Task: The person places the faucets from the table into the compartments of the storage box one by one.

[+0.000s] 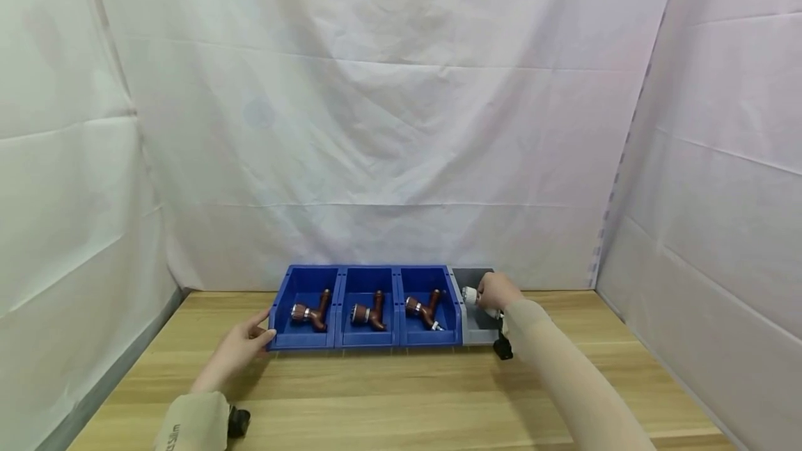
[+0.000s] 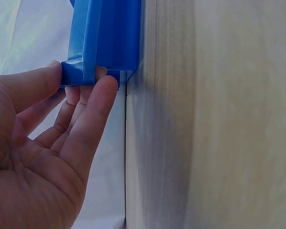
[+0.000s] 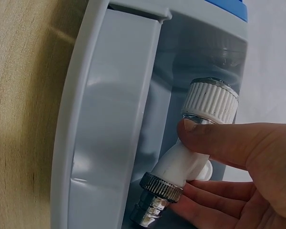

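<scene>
My right hand [image 1: 498, 291] holds a white tap [image 3: 181, 162] inside the grey bin [image 3: 112, 86]. The tap has a ribbed white knob and a chrome threaded end; thumb and fingers lie on either side of its body. At the far left of the row, my left hand [image 1: 243, 341] pinches the front corner of a blue bin [image 2: 81, 71] between thumb and fingers. That bin contains a brown tap [image 1: 312, 313] with a ribbed knob. Similar brown taps lie in the middle blue bin [image 1: 370, 339] and the right blue bin [image 1: 432, 339].
The bins stand side by side near the back of the wooden table [image 1: 388, 395]. White cloth [image 1: 388, 124] hangs behind them and along both sides. Each wrist carries a small black device, with one [image 1: 239, 422] at the left sleeve.
</scene>
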A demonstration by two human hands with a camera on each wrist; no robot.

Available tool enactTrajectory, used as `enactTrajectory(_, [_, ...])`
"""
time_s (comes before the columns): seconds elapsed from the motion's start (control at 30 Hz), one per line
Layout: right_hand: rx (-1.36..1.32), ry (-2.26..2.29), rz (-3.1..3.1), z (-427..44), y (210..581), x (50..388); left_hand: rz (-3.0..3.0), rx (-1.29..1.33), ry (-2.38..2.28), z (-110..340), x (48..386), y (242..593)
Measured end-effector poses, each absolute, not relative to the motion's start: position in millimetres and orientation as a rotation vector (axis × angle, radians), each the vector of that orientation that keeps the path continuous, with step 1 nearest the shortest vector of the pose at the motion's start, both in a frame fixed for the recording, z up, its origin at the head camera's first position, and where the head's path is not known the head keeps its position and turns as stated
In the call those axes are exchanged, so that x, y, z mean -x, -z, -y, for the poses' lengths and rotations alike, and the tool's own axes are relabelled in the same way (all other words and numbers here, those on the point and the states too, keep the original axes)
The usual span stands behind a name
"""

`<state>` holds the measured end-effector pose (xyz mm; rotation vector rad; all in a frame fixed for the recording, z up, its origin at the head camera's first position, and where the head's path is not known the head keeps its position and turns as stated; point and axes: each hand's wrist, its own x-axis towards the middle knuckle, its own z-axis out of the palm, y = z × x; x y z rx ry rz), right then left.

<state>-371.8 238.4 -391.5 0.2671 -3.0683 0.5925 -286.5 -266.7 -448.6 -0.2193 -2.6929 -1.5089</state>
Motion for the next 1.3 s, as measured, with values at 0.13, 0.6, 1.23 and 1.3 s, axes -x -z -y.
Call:
enactTrajectory(0.13, [-0.278, -0.599, 3.059, -238.3, 392.6, 371.4, 2.693, 0.212, 1.518, 266.5, 285.9, 449.0])
enactTrajectory(0.6, [-0.274, -0.583, 3.058, -235.8, 393.7, 374.0, 2.704, 0.200, 1.502, 266.1, 285.2, 446.2])
enactTrajectory(1.23, [-0.258, -0.580, 3.069, -237.4, 393.9, 374.9, 2.691, 0.210, 1.511, 265.0, 285.7, 445.9])
enactTrajectory(1.3, [-0.261, -0.579, 3.068, -237.9, 393.9, 374.8, 2.690, 0.211, 1.505, 265.2, 285.6, 446.6])
